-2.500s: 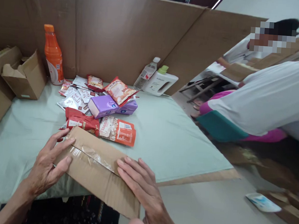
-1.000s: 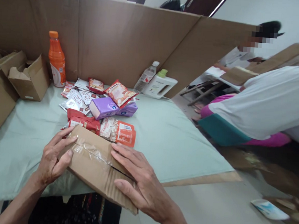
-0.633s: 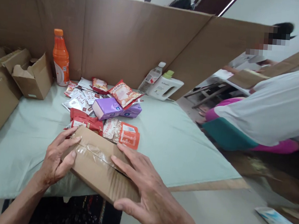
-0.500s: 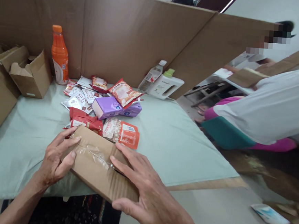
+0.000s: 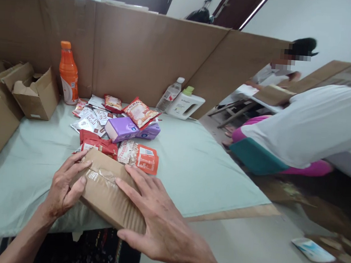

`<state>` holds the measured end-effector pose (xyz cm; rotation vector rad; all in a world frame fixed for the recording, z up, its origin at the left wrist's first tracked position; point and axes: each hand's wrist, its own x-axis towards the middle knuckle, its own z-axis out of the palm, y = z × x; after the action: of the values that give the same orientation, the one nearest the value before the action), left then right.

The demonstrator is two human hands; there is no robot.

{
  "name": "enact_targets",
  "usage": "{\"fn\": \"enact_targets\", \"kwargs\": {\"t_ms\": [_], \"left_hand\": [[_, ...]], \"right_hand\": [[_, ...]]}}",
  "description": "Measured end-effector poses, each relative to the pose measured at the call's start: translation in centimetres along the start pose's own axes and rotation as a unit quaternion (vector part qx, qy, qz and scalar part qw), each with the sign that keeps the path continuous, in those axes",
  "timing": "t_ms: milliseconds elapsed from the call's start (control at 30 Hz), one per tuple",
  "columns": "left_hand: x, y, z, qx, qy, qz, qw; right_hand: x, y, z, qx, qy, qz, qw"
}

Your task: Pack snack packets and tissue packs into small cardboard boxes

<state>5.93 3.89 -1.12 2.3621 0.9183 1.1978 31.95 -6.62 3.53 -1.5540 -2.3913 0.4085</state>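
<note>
A flat brown cardboard box (image 5: 105,191) with a strip of clear tape along its seam lies at the near edge of the table. My left hand (image 5: 64,185) rests on its left end, fingers spread and thumb against the side. My right hand (image 5: 153,219) lies flat across the right half of the box, fingers stretched over the taped seam. Just beyond the box sit a red snack packet (image 5: 97,143) and an orange-and-white packet (image 5: 140,157).
A pile of snack packets and a purple tissue pack (image 5: 121,128) lies mid-table on the pale green cloth (image 5: 197,165). An orange bottle (image 5: 68,73), clear bottle (image 5: 168,95) and white jug (image 5: 186,105) stand by the cardboard wall. Open cartons (image 5: 34,94) at left. A person in white (image 5: 310,122) bends at right.
My right hand has slid leftward along the taped seam, from the box's right end to its middle. My left hand has stayed on the left end.
</note>
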Motion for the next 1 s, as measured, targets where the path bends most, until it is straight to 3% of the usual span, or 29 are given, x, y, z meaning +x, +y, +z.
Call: {"fn": "enact_targets", "kwargs": {"t_ms": [467, 567, 833, 1000], "left_hand": [[-0.2, -0.5, -0.2, 0.024, 0.012, 0.019, 0.999], [-0.2, -0.6, -0.1, 0.027, 0.015, 0.019, 0.999], [0.1, -0.1, -0.3, 0.023, 0.031, -0.005, 0.999], [0.1, -0.3, 0.1, 0.011, 0.035, -0.016, 0.999]], "right_hand": [[0.3, -1.4, -2.3, 0.01, -0.107, 0.083, 0.991], [0.4, -1.2, -2.0, 0.016, -0.082, 0.096, 0.992], [0.1, -0.4, -1.0, 0.044, 0.037, 0.039, 0.998], [-0.1, -0.3, -1.7, 0.039, 0.032, 0.036, 0.998]]}}
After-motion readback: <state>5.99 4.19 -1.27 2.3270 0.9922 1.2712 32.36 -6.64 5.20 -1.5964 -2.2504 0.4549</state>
